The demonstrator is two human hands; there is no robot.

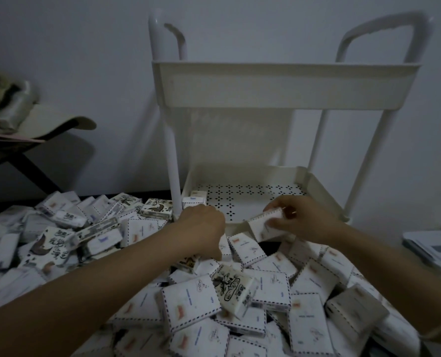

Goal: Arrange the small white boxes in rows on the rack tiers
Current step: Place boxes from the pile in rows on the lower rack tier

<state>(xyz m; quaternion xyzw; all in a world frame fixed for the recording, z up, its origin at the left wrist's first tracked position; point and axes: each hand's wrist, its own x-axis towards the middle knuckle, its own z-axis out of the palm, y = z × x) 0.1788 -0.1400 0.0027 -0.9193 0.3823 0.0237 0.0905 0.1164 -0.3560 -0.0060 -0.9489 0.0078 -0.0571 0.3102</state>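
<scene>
Fingers and thumb clamped on a box (265,228), the right hand (300,217) holds it tilted at the front rim of the rack's lower tier (314,186). Over on the other side, the left hand (204,225) reaches down by the tier's front-left corner, thumb pointing into the pile (214,305). Its fingers are hidden, so whether it has hold of anything I cannot tell. Two boxes (195,198) stand in the tier's back-left corner, touching each other. Loose boxes are heaped across the dark table in front. Above, the upper tier (240,83) shows only its wall.
</scene>
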